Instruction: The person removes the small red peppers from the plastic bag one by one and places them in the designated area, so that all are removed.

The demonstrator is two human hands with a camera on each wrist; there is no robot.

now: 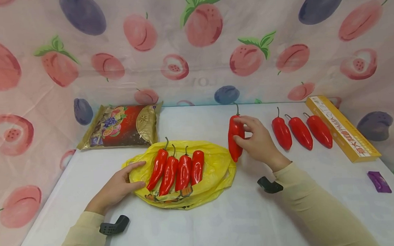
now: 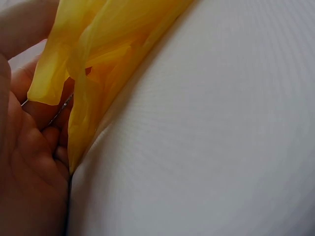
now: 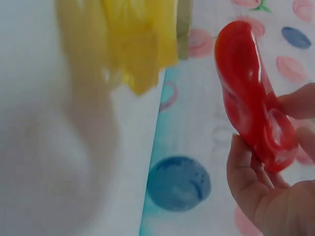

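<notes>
In the head view, my right hand (image 1: 258, 140) pinches a red chili pepper (image 1: 234, 136) between thumb and fingers, stem up, just past the right side of a yellow plastic bag (image 1: 217, 166). The right wrist view shows this glossy pepper (image 3: 241, 83) off the table, thumb on one side and fingers on the other. Several red peppers (image 1: 183, 169) lie side by side in the spread mouth of the bag. At the bag's left edge rests my left hand (image 1: 118, 185), thumb and index finger apart. Up close, the thin yellow plastic (image 2: 93, 93) hangs against its fingers.
Three more red peppers (image 1: 301, 133) lie in a row to the right, beside a long yellow pasta box (image 1: 344, 131). A small purple packet (image 1: 379, 182) sits near the right edge. Behind the bag, at left, lies a brown and gold package (image 1: 122, 126). Fruit-print cloth surrounds the white table.
</notes>
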